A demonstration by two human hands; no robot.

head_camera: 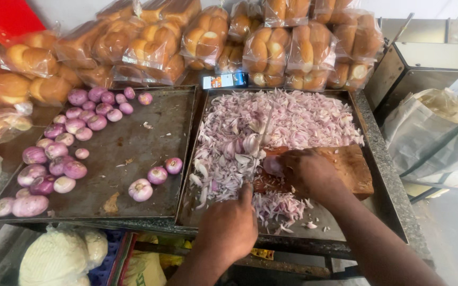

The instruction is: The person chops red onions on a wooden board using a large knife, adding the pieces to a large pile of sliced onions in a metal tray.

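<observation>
My left hand (229, 228) is shut on the handle of a knife (256, 154), whose thin blade points away from me over the chopped onion. My right hand (307, 170) rests on a wooden cutting board (352, 167) and presses down a peeled onion piece (273, 166) right beside the blade. The board lies in the right metal tray (378, 159), which holds a wide heap of chopped pinkish onion (298, 119). Some slices lie in front of the board, between my two hands.
The left metal tray (133, 140) carries several peeled whole onions (62, 159), with three loose ones (157, 176) near its front. Bagged bread buns (208, 37) are stacked along the back, with a phone (223, 80) lying below them. A metal box (425, 63) and a plastic bag (436, 137) stand at the right.
</observation>
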